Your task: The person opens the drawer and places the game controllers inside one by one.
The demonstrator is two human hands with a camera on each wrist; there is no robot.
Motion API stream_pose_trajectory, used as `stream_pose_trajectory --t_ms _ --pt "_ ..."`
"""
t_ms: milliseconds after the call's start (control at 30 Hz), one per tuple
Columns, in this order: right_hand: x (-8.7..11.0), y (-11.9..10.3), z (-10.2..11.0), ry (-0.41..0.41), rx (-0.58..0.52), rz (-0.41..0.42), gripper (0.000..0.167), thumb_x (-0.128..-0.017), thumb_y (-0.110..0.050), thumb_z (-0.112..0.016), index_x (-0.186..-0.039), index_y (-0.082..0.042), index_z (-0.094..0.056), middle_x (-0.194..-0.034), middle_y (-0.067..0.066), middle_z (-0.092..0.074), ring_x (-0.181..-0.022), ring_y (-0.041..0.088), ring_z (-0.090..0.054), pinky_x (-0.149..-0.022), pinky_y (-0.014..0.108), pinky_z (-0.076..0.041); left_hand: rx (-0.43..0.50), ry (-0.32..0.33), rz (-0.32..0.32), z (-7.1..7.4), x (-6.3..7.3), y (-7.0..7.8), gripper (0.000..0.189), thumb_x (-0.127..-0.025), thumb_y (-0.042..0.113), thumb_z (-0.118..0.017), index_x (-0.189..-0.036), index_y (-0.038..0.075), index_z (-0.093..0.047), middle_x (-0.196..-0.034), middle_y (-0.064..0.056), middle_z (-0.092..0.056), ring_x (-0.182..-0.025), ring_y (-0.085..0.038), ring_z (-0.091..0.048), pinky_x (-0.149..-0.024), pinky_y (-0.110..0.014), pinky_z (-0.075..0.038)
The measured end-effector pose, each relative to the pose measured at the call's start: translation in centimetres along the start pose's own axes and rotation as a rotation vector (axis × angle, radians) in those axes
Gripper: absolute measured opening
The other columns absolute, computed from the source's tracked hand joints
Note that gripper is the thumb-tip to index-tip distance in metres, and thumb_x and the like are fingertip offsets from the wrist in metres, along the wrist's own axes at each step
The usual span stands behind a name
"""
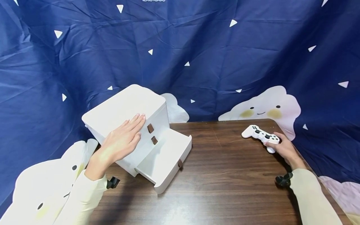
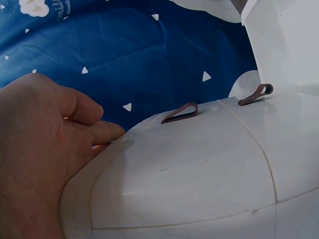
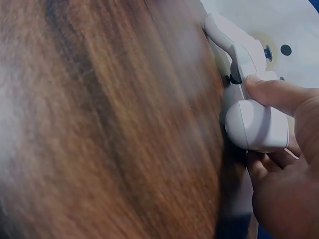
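My left hand (image 1: 119, 142) rests on the top of a white drawer cabinet (image 1: 123, 104), fingers straight and reaching to its front edge. The lowest drawer (image 1: 172, 172) is pulled out, with a brown loop tab (image 1: 180, 163) on its front. Two more brown tabs sit on the drawers above; in the left wrist view the cabinet front (image 2: 184, 174) fills the lower part. At the far right, my right hand (image 1: 286, 149) grips a white game controller (image 1: 261, 135) by one end. The right wrist view shows the thumb on one side of the controller (image 3: 256, 124) and fingers curled beneath.
Everything stands on a dark brown wooden table (image 1: 222, 175), whose right edge runs close beside my right hand. Behind it hangs a blue cloth (image 1: 197, 37) with white triangles and smiling clouds. The open drawer juts out toward the table's middle.
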State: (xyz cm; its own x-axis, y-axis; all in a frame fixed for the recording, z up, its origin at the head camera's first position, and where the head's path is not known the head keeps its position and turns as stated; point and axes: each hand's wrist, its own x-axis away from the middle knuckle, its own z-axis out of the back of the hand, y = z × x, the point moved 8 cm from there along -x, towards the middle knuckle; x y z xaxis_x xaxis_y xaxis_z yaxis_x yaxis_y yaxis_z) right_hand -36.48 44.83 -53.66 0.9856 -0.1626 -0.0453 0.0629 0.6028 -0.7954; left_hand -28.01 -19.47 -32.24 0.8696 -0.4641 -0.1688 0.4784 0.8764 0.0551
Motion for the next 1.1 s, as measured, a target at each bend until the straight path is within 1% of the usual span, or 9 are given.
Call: stream_pose_trajectory --t_ms 167,400,500,667,800,933,967,1033,1100 --pt "0.15 0.04 0.11 0.024 0.004 -0.023 0.092 -0.095 -0.028 -0.079 -0.163 0.009 -0.029 -0.154 0.043 -0.040 -0.131 0.048 -0.043 -0.087 0.014 -0.030 -0.005 0.003 0.000 0.06 0.02 0.01 0.059 -0.113 0.027 -0.036 -0.169 0.010 -0.029 -0.178 -0.003 -0.024 -0.166 -0.025 -0.021 -0.136 -0.052 -0.021" --pt "0.38 0.26 0.26 0.073 0.002 -0.045 0.090 -0.092 -0.030 -0.083 -0.161 0.007 -0.037 -0.152 0.040 -0.046 -0.120 0.037 -0.048 -0.082 0.010 -0.032 -0.003 0.000 0.001 0.05 0.00 0.05 0.059 -0.113 0.028 -0.036 -0.169 0.010 -0.030 -0.178 -0.004 -0.024 -0.166 -0.025 -0.022 -0.136 -0.051 -0.021" --pt "0.40 0.31 0.31 0.087 -0.003 -0.052 0.089 -0.092 -0.030 -0.083 -0.160 0.006 -0.039 -0.151 0.039 -0.048 -0.119 0.035 -0.048 -0.081 0.010 -0.032 -0.004 -0.001 -0.001 0.02 -0.03 0.03 0.059 -0.113 0.028 -0.036 -0.169 0.010 -0.029 -0.178 -0.004 -0.024 -0.166 -0.025 -0.021 -0.136 -0.051 -0.021" --pt "0.39 0.34 0.42 0.102 0.009 -0.065 0.089 -0.092 -0.032 -0.083 -0.160 0.004 -0.041 -0.151 0.040 -0.048 -0.125 0.041 -0.047 -0.083 0.013 -0.031 -0.006 0.000 0.001 0.02 -0.03 -0.06 0.059 -0.113 0.027 -0.036 -0.169 0.010 -0.029 -0.178 -0.003 -0.024 -0.166 -0.025 -0.021 -0.137 -0.051 -0.020" --pt "0.45 0.42 0.44 0.111 -0.004 -0.094 0.089 -0.091 -0.033 -0.084 -0.161 0.002 -0.041 -0.155 0.040 -0.047 -0.136 0.046 -0.045 -0.089 0.013 -0.033 -0.004 -0.001 0.003 0.00 -0.01 -0.10 0.059 -0.113 0.028 -0.036 -0.169 0.011 -0.029 -0.178 -0.003 -0.023 -0.166 -0.025 -0.021 -0.137 -0.051 -0.020" --pt "0.48 0.55 0.38 0.106 -0.039 -0.128 0.089 -0.093 -0.033 -0.083 -0.163 0.000 -0.039 -0.160 0.039 -0.042 -0.142 0.046 -0.041 -0.092 0.008 -0.032 -0.004 -0.006 0.001 -0.07 -0.03 -0.06 0.059 -0.113 0.028 -0.036 -0.169 0.010 -0.029 -0.178 -0.003 -0.023 -0.166 -0.025 -0.021 -0.137 -0.052 -0.020" --pt "0.46 0.51 0.35 0.103 -0.043 -0.134 0.088 -0.093 -0.033 -0.083 -0.163 -0.001 -0.039 -0.161 0.038 -0.041 -0.141 0.043 -0.041 -0.090 0.006 -0.032 -0.004 -0.007 0.000 -0.08 -0.03 -0.06 0.059 -0.113 0.028 -0.036 -0.169 0.010 -0.029 -0.178 -0.003 -0.023 -0.166 -0.025 -0.021 -0.137 -0.052 -0.020" --pt "0.39 0.22 0.32 0.095 -0.049 -0.131 0.087 -0.093 -0.032 -0.082 -0.163 -0.001 -0.040 -0.160 0.037 -0.043 -0.128 0.037 -0.047 -0.083 0.004 -0.035 -0.005 -0.007 0.000 -0.06 -0.04 -0.07 0.059 -0.113 0.027 -0.036 -0.169 0.010 -0.029 -0.178 -0.004 -0.023 -0.166 -0.025 -0.021 -0.136 -0.052 -0.020" --pt "0.23 -0.33 0.34 0.089 -0.042 -0.113 0.087 -0.093 -0.033 -0.083 -0.162 -0.002 -0.041 -0.158 0.035 -0.045 -0.115 0.023 -0.050 -0.077 0.003 -0.036 -0.005 -0.006 0.000 -0.03 -0.05 -0.10 0.059 -0.113 0.028 -0.036 -0.169 0.010 -0.029 -0.178 -0.004 -0.023 -0.166 -0.025 -0.021 -0.136 -0.052 -0.020"
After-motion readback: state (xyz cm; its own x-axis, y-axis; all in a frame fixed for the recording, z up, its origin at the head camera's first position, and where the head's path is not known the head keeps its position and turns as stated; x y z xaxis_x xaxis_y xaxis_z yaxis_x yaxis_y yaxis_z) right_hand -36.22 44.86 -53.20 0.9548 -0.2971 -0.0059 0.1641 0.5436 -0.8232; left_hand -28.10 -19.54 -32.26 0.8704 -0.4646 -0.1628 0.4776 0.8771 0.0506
